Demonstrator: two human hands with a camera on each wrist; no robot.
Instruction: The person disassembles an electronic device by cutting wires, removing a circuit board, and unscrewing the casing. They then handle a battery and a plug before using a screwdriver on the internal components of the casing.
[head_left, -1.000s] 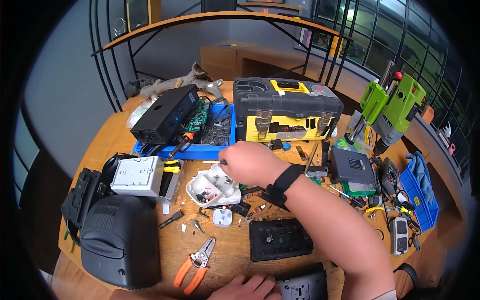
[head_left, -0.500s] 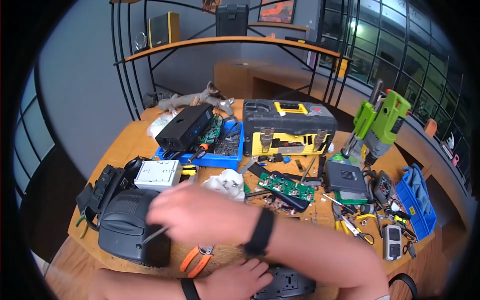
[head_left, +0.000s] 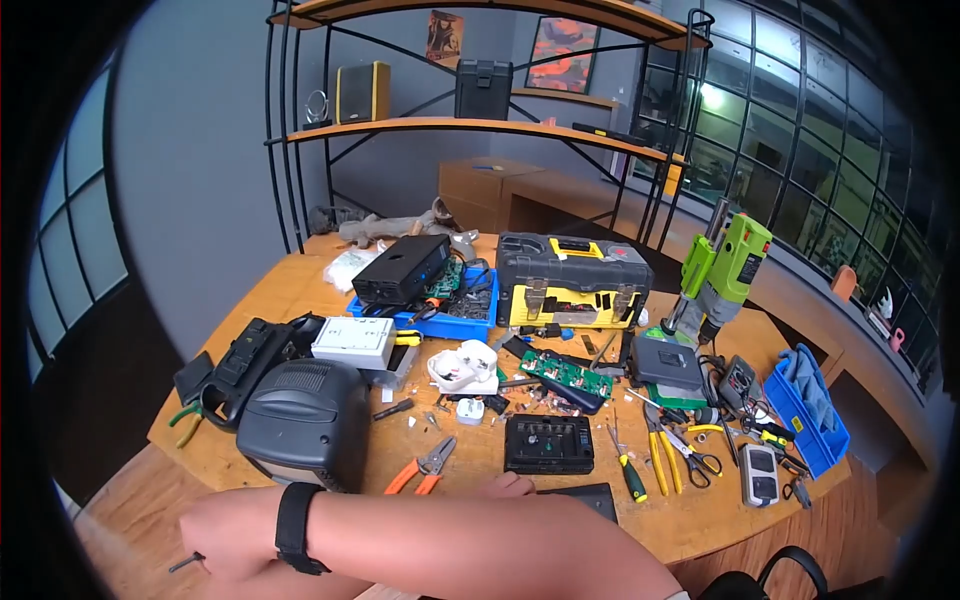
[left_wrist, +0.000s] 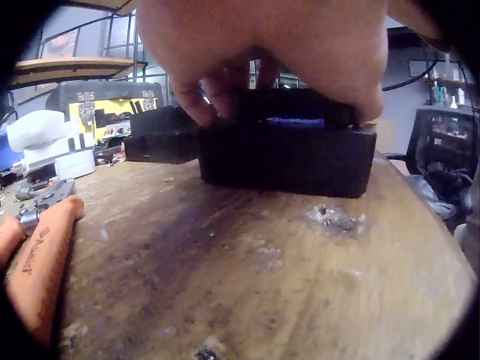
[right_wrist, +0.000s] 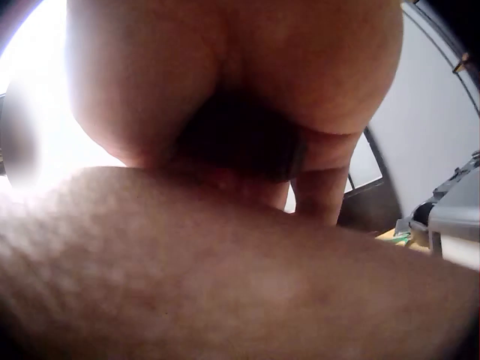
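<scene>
At the lower left of the head view, my right hand (head_left: pixel 228 538) grips a thin dark tool (head_left: pixel 186 563), whose tip sticks out of the fist. That arm crosses over my left forearm. In the right wrist view, the hand (right_wrist: pixel 232 52) is close above a forearm, around a dark, unclear shape. My left hand (head_left: pixel 508 487) is mostly hidden behind the right arm, at a flat black device (head_left: pixel 592 497). The left wrist view shows the fingers of this hand (left_wrist: pixel 262 60) curled over the black box-shaped device (left_wrist: pixel 289 161), which lies on the wooden table.
Beyond the hands are orange-handled pliers (head_left: pixel 424 468), a black casing (head_left: pixel 548 444), a white tray (head_left: pixel 464 368) and a green circuit board (head_left: pixel 566 374). A dark grey housing (head_left: pixel 305 418) stands left, a toolbox (head_left: pixel 572 275) behind, a screwdriver (head_left: pixel 632 478) and scissors (head_left: pixel 700 458) right.
My right hand has moved from the white tray leftward and toward the body, carrying the thin tool across the left forearm. The head view has tilted up; my left hand stays at the black device.
</scene>
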